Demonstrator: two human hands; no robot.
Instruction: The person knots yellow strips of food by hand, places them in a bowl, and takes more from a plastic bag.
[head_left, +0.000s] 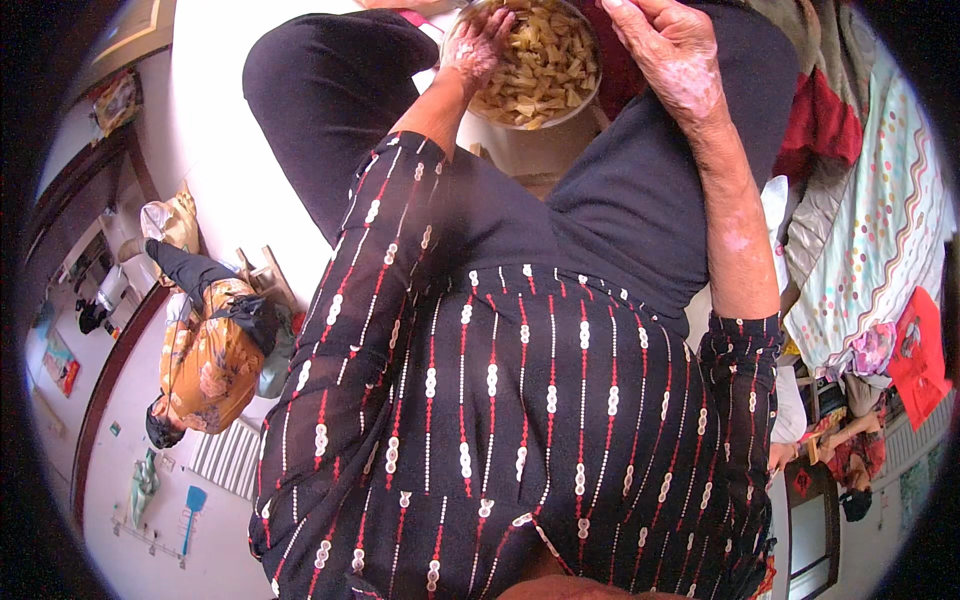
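A round, pale-rimmed bowl [598,78] stands between my knees at the top of the view. It is filled with yellowish-brown cut pieces of food [545,70], whose exact kind I cannot make out. My left hand [478,48] lies over the bowl's left side, its fingers stretched out across the pieces and touching them. To the right of the bowl, above my thigh, my right hand [672,50] is raised with its fingers curled and the thumb pointing toward the upper edge. Its fingertips reach the frame's edge, so anything pinched there is hidden.
My dark-trousered legs [330,110] frame the bowl on both sides. At right hang a dotted pale cloth [870,220] and a dark red cloth [825,125]. A person in an orange patterned top [215,345] sits at left; another person [858,450] is at far right.
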